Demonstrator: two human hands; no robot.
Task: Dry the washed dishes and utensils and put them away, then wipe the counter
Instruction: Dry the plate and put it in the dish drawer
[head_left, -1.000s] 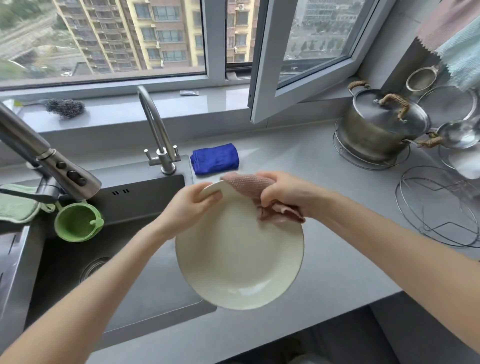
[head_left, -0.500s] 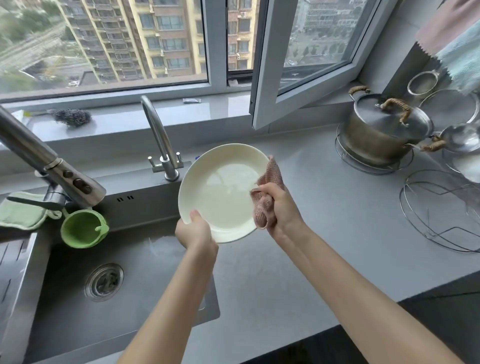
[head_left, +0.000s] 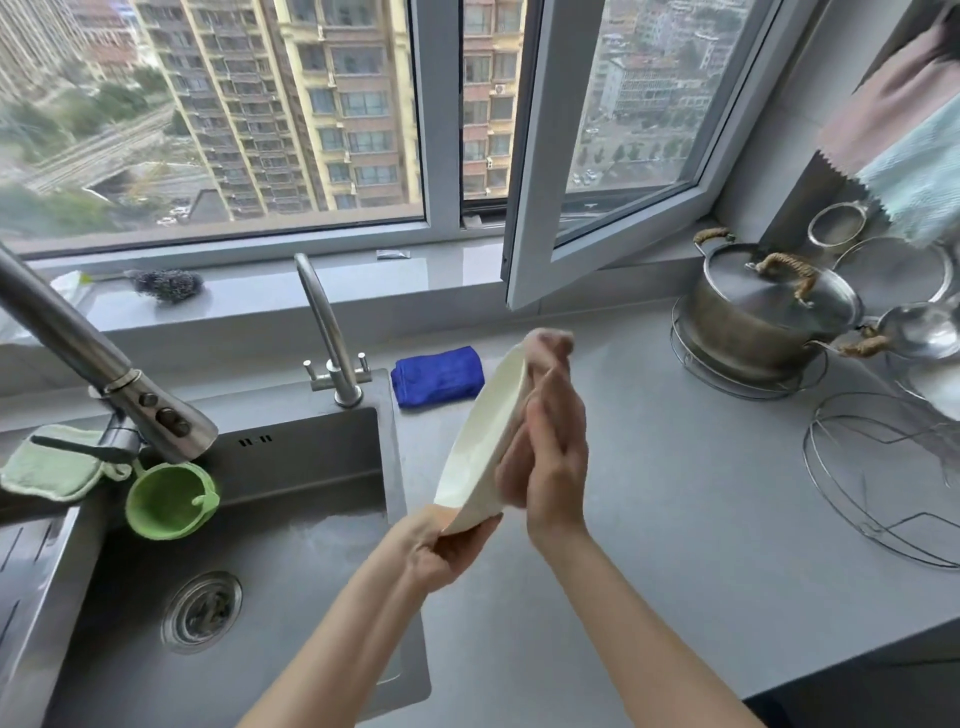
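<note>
A cream plate (head_left: 483, 441) is held almost edge-on above the counter (head_left: 675, 545), just right of the sink (head_left: 311, 467). My left hand (head_left: 441, 556) grips its lower rim between thumb and fingers. My right hand (head_left: 558, 457) lies flat against the plate's right face, fingers stretched upward, pressing a pink cloth (head_left: 550, 343) onto it. The cloth sticks out above my fingertips and is blurred. The plate's face under the cloth is hidden.
A folded blue cloth (head_left: 436, 376) lies behind the plate by the small tap (head_left: 332, 343). A pull-out faucet (head_left: 104, 374) and a green cup (head_left: 169, 501) are at the left. A lidded steel pot (head_left: 763, 312) and wire racks (head_left: 883, 478) stand at the right.
The plate has turned from facing me to nearly edge-on. My right hand went from gripping the cloth at the rim to lying flat on the plate's side. My left hand stays on the lower rim.
</note>
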